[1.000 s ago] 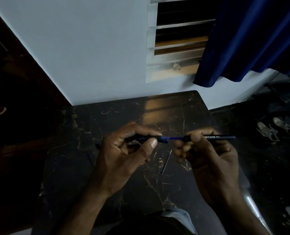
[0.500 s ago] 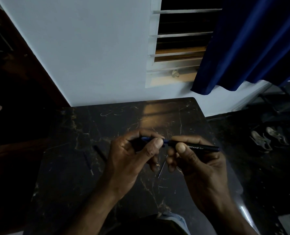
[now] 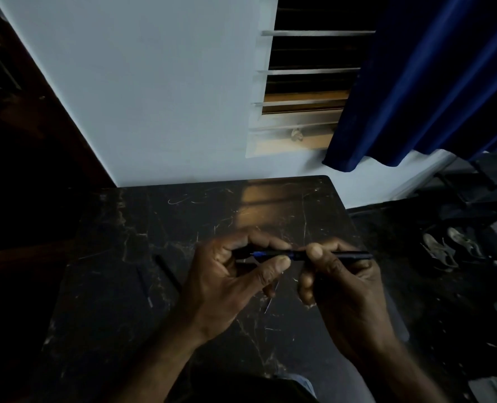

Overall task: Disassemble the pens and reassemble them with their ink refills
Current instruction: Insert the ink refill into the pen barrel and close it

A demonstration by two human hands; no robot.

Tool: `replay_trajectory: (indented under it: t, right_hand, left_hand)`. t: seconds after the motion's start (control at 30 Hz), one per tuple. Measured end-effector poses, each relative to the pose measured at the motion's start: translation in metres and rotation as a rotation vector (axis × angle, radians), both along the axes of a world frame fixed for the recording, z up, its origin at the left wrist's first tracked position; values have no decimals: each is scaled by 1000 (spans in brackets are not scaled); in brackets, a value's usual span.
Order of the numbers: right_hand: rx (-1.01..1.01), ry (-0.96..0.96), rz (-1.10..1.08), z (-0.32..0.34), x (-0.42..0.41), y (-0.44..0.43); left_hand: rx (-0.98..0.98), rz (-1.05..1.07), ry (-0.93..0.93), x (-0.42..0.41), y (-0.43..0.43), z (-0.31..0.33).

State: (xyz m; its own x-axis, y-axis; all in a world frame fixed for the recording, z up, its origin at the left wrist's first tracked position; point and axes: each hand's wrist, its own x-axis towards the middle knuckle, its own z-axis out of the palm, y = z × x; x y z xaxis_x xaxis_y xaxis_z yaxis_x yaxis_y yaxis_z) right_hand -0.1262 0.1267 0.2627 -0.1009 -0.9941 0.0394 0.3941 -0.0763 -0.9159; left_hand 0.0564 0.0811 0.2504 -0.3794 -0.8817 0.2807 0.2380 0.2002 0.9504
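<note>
Dim light falls on a dark marbled tabletop (image 3: 142, 228) below a pale wall; above its middle both hands pinch one pen (image 3: 308, 254) held level; left hand (image 3: 229, 280) grips the blue tip end, right hand (image 3: 343, 286) the black barrel; another dark pen piece (image 3: 167, 273) lies near the left edge.

both hands (image 3: 285, 274) pinching pen (image 3: 322, 255), apparently joined
</note>
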Motion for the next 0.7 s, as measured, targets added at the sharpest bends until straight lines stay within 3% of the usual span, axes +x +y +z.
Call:
replay_trajectory:
  t: [0.1, 0.23, 0.4, 0.53, 0.7]
  right_hand:
    - [16, 53, -49, -8, -2, -6]
    - [65, 137, 39, -15, -13, -11]
    - [93, 51, 72, -23, -32, -9]
    - [107, 95, 34, -34, -44, -7]
    - [111, 259, 15, -38, -52, -12]
  left_hand:
    - [50, 13, 28, -6, -1, -8]
    - [161, 51, 35, -8, 0, -22]
    - [222, 121, 5, -4, -2, -36]
    - [262, 108, 7, -10, -4, -41]
    - [317, 103, 36, -19, -11, -42]
